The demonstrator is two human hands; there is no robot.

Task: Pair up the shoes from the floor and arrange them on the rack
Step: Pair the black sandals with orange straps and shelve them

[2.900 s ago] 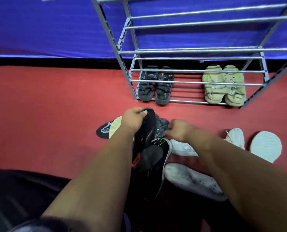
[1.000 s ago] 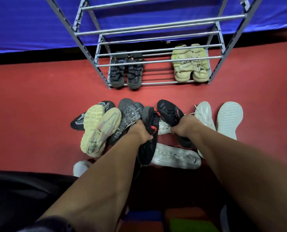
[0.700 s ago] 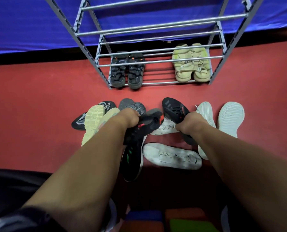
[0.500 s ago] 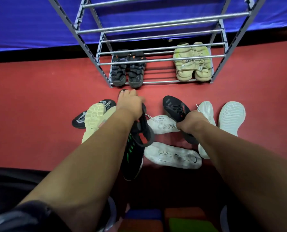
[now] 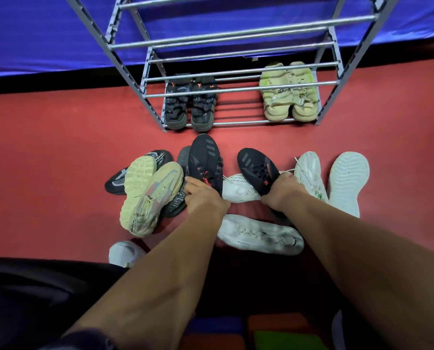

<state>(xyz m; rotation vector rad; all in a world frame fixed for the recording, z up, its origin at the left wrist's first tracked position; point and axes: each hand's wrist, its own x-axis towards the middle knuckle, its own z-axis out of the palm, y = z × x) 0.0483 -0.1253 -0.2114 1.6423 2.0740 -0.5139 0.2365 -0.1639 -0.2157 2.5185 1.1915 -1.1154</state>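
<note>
Presently left hand point(image 5: 206, 197) grips black sneaker point(image 5: 206, 161), right hand point(image 5: 283, 189) its mate point(image 5: 257, 169); rack point(image 5: 236, 89) holds sandals point(image 5: 278, 111).

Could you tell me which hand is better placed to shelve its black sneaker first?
Probably left: the left hand's sneaker points at the rack, toe nearly at its front bar; the right hand's sneaker is farther back, slanted.

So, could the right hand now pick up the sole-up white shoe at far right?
Probably not yet: the right hand holds a black shoe. The white shoe itself lies uncovered nearby.
</note>
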